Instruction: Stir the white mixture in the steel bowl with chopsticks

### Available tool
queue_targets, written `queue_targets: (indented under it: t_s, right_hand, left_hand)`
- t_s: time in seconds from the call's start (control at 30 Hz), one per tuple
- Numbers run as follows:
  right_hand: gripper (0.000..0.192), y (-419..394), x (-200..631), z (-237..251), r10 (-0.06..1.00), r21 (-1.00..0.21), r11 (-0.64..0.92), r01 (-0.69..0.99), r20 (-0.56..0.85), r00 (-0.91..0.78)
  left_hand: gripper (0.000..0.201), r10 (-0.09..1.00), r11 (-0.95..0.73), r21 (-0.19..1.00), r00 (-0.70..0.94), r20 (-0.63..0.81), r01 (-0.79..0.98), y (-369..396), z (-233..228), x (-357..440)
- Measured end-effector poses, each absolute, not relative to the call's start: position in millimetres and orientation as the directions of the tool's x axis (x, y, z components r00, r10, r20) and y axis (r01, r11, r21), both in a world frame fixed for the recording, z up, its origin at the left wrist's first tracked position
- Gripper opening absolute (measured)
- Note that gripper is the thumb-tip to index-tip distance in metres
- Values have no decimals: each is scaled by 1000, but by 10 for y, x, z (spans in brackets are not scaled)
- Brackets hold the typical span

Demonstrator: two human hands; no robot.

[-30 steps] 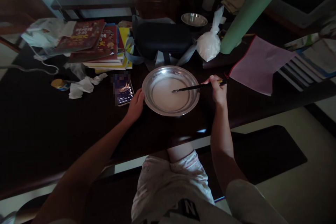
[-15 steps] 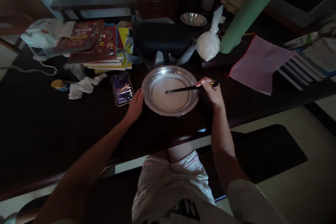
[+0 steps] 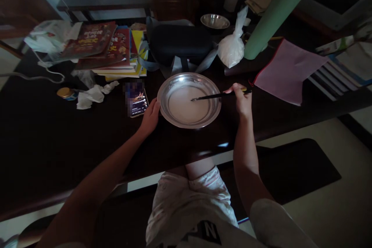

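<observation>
A: what are the hands on?

B: I see left hand [image 3: 150,117] curled against the rim of the steel pan [image 3: 174,118], bracing it; right hand [image 3: 241,100] pinched shut on chopsticks [image 3: 216,96], tips in the white liquid [image 3: 186,107]; pan sits mid-table beside the phone [image 3: 137,102].

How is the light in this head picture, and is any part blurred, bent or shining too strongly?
Head view: dim overall, the dark wooden table nearly black. The round steel plate with white liquid catches the most light, without harsh glare. The phone screen beside the left hand is partly blurred in blocks. The right hand holding black chopsticks is sharp. Edges bow, wide-lens.
</observation>
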State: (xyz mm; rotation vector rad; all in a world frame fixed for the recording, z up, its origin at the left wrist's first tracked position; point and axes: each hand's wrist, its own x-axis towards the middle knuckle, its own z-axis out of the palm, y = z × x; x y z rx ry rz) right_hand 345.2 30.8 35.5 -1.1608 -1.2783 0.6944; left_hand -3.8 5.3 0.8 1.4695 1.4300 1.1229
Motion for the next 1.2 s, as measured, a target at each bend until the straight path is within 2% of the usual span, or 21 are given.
queue_targets:
  t_s: [0.07, 0.2, 0.37, 0.57, 0.73, 0.8, 0.9, 0.97, 1.1, 1.2]
  right_hand:
    - [57, 302, 3450, 358, 919, -935, 304, 181, 338, 203]
    - [52, 298, 3423, 367, 947, -933, 305, 193, 319, 46]
    - [54, 299, 3465, 349, 905, -929, 319, 188, 357, 232]
    - [51, 304, 3423, 358, 946, -932, 316, 179, 324, 18]
    - [56, 325, 3475, 336, 903, -923, 320, 212, 365, 228]
    - [56, 315, 3460, 341, 921, -930, 306, 201, 343, 185]
    - [55, 301, 3403, 368, 943, -924, 323, 205, 333, 15]
    - [54, 303, 3394, 379, 935, -915, 339, 219, 354, 31]
    - [58, 311, 3455, 370, 900, -915, 322, 241, 375, 221]
    - [59, 302, 3450, 371, 932, -931, 299, 210, 332, 142]
  left_hand:
    - [70, 998, -59, 952, -16, 67, 299, 51, 12, -39]
    - [67, 999, -41, 952, -18, 49, 302, 47, 13, -40]
    - [68, 995, -74, 941, -33, 90, 330, 53, 20, -31]
    - [66, 997, -52, 951, -37, 66, 306, 57, 9, -34]
    - [65, 998, -53, 950, -28, 65, 308, 54, 4, -44]
    - [64, 996, -74, 942, -27, 87, 328, 54, 1, -48]
    - [65, 995, -80, 939, -30, 96, 335, 60, -11, -52]
    - [66, 995, -77, 942, -36, 94, 327, 66, -24, -56]
    - [69, 996, -65, 948, -32, 79, 313, 70, -41, -65]
    - [69, 998, -48, 951, -25, 58, 304, 68, -43, -68]
